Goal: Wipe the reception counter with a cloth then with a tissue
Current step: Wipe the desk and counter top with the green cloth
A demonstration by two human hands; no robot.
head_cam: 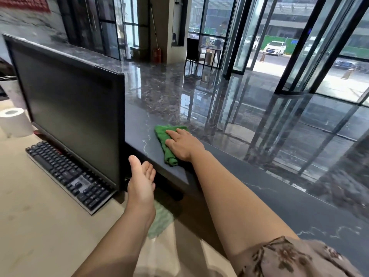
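Head view: the right hand [182,144] lies flat on the green cloth [161,134], fingers straight and pointing toward 10 o'clock, pressing it down onto the dark marbled reception counter [137,124]. It curls round nothing. The cloth is bunched lengthwise near the counter's inner edge, just past the middle of the frame, and sticks out from under the hand at 9 and 7 o'clock. The left hand [142,181] hangs in the air below the counter edge, at 7 o'clock from the cloth, palm turned inward, fingers relaxed, holding nothing. At its 10 o'clock stands a dark monitor [71,108] with a black keyboard [67,174] in front of it on the pale desk [40,216]. A roll of tissue [15,121] stands on the desk at the frame's 9 o'clock edge, well apart from both hands.
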